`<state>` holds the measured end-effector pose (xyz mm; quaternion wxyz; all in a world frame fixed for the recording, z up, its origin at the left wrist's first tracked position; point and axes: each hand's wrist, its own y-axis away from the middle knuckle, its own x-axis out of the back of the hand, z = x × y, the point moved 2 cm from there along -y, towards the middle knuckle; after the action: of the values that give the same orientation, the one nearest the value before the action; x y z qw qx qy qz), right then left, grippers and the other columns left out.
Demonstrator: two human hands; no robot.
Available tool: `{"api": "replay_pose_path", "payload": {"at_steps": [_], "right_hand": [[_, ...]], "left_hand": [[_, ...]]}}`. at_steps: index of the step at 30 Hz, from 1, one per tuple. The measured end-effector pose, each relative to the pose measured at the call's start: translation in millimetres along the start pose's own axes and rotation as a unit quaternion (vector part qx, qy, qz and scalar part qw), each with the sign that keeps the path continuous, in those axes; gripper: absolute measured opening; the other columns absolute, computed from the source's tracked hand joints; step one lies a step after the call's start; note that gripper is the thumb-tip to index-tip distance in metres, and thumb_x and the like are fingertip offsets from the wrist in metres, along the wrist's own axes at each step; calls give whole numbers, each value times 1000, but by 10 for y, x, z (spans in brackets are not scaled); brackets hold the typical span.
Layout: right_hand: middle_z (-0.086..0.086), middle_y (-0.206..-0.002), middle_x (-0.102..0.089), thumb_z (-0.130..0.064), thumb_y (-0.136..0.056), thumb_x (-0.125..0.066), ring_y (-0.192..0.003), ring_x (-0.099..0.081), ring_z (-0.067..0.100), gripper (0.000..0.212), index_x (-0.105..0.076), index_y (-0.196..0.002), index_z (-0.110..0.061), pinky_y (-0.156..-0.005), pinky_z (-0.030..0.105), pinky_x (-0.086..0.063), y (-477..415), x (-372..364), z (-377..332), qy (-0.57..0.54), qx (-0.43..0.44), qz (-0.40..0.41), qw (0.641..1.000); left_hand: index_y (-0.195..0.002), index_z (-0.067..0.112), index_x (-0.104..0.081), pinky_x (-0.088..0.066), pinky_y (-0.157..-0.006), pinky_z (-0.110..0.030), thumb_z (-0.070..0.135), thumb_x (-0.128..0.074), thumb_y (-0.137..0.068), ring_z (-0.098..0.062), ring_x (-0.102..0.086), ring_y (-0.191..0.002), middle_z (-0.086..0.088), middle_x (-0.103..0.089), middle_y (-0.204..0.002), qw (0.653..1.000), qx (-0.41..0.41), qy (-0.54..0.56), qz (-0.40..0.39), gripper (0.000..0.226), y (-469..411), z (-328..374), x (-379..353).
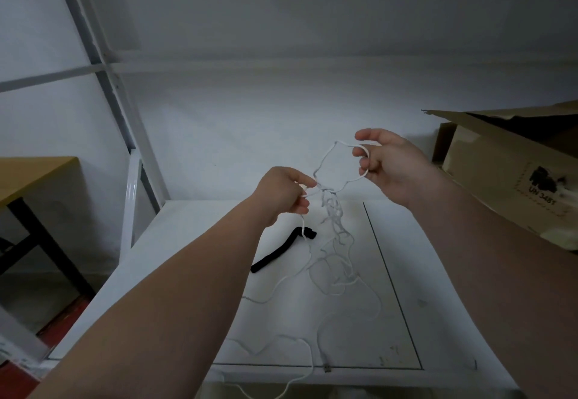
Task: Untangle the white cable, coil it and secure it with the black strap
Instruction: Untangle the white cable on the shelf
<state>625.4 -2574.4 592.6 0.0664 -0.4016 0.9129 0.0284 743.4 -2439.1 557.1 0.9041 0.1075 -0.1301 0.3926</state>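
Pinching the white cable (325, 160): left hand (283, 193) and right hand (387, 164), raised. Tangle hangs to white table (175, 261). Black strap (281, 250) lies flat beside it.

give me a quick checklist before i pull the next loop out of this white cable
1. Left hand pinches the white cable: ok.
2. Right hand holds a loop of it: ok.
3. Cable untangled: not ok, knotted strands hang down to the table.
4. Black strap free of the cable: cannot tell, a strand runs across its far end.
5. A cable end in sight: ok, connector lies near the table's front edge.
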Motion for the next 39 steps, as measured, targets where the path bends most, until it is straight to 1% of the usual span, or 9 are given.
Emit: {"api": "replay_pose_path", "payload": {"at_steps": [6,9,12,17,20,25,30,34,39], "right_hand": [[1,-67,-48,13,-77,-30,-54,-40,11,37,-54,-80,-16,-57,24,-33,9,-24,25,-96,-7,-3,995],[-4,-59,-40,9,-81,-33,-54,-34,12,35,-51,-78,-21,-62,26,-34,1,23,30,-175,-11,-8,984],[-4,-63,-41,2,-83,-53,-54,-36,10,25,-53,-79,-23,-66,25,-37,-16,93,53,-32,-11,29,999],[5,-69,-55,-7,-87,-59,-58,-52,15,21,-51,-71,-18,-58,27,-40,-86,402,199,116,-31,186,975],[15,-85,-59,-3,-87,-49,-77,-53,25,21,-52,-68,-11,-69,35,-45,-115,465,279,333,-21,202,921],[13,-112,-60,-13,-89,-50,-103,-52,31,20,-64,-103,-13,-81,35,-44,32,190,307,637,56,217,737],[3,-105,-67,-16,-84,-63,-98,-62,20,25,-67,-109,-16,-76,22,-46,80,-274,476,499,129,-56,855],[6,-105,-64,-17,-77,-72,-77,-63,20,48,-54,-122,-15,-71,29,-51,99,-352,651,526,12,-129,841],[6,-100,-69,-12,-85,-61,-85,-69,24,23,-66,-107,-12,-78,29,-54,48,-249,659,594,31,-89,799]], "left_hand": [[-72,12,-58,-58,-68,-31,6,-67,-81,-18,-58,-54,-5,-57,-64,991,-12,-136,7,15,-49,-69,-66],[-73,17,-55,-40,-39,-7,14,-67,-83,-12,-56,-49,0,-54,-59,973,-10,-230,26,15,-63,-65,-65],[-81,19,-59,-27,-26,-7,15,-67,-83,-11,-53,-47,4,-52,-58,961,-8,-273,46,9,-63,-73,-20],[-99,14,-68,-53,-60,-23,9,-63,-85,-17,-54,-56,3,-54,-72,969,-6,-248,13,16,-95,-182,46],[-107,12,-68,-57,-71,-32,4,-58,-87,-20,-58,-75,-5,-57,-90,986,-1,-161,-33,24,-66,-290,14],[-106,10,-68,-57,-65,-20,-3,-50,-89,-20,-61,-82,-9,-54,-99,996,-17,-74,-54,28,-53,-373,-74],[-112,-1,-63,-59,-72,-24,-3,-47,-93,-17,-66,-72,-10,-59,-90,998,-12,-12,-59,25,-77,-394,-151],[-114,-1,-63,-59,-74,-25,-11,-45,-90,-19,-66,-71,-8,-60,-89,998,4,2,-63,32,-83,-444,-126],[-107,5,-65,-59,-71,-23,-15,-43,-87,-19,-65,-67,-5,-58,-91,998,26,2,-53,36,-74,-524,-76]]}}
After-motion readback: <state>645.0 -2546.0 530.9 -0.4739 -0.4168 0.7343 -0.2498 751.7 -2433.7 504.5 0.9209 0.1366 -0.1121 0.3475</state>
